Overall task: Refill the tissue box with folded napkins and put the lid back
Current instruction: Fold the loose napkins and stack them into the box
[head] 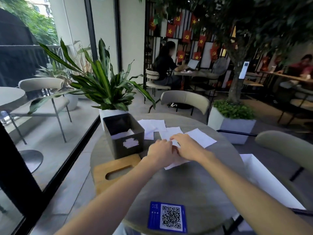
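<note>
QR code on blue card [167,217]

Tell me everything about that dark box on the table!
The tissue box is a dark grey, square, metal-looking container, standing upright near the round table's left edge. Its top is open, with white napkins showing inside. A cut-out on its front shows white too. Its wooden lid, with an oval slot, lies flat right in front. Neither hand touches it.
</note>
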### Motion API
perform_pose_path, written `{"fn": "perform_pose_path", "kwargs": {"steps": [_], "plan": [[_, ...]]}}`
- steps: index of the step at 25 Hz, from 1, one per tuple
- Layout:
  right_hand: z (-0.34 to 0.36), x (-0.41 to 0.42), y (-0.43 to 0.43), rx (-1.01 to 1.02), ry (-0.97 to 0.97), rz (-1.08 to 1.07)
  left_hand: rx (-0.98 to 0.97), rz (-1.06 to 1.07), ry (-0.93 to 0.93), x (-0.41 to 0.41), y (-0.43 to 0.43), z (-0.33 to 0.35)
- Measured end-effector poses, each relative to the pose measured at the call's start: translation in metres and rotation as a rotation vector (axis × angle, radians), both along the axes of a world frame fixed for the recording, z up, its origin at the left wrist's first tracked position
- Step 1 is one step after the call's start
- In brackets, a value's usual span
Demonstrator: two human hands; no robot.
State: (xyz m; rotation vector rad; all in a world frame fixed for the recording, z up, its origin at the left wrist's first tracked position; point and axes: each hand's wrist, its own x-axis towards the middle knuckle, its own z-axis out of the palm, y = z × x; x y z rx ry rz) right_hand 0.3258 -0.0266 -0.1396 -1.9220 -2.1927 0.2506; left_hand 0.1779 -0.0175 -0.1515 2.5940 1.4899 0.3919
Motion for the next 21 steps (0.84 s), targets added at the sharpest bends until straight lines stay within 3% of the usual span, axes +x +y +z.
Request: {"fn": "perform_pose_path", "kwargs": {"steps": [4,9,12,21], "plan": [[-0.036,0.006,-0.017,0.122,-0.088,0.018,0.103,0.015,0.179,-0.006,-0.003,-0.039],[-0.043,0.021,-0.025,0.187,-0.014,-0.110,-0.082,0.004,0.275,-0.021,-0.004,-0.035],[-0.037,0.016,-0.021,0.122,0.010,-0.190,-0.131,0.014,0.315,-0.024,-0.007,-0.035],[-0.002,-0.019,0.009,-0.107,0.370,-0.434,-0.136,0.027,0.277,-0.024,-0.013,-0.033]]}}
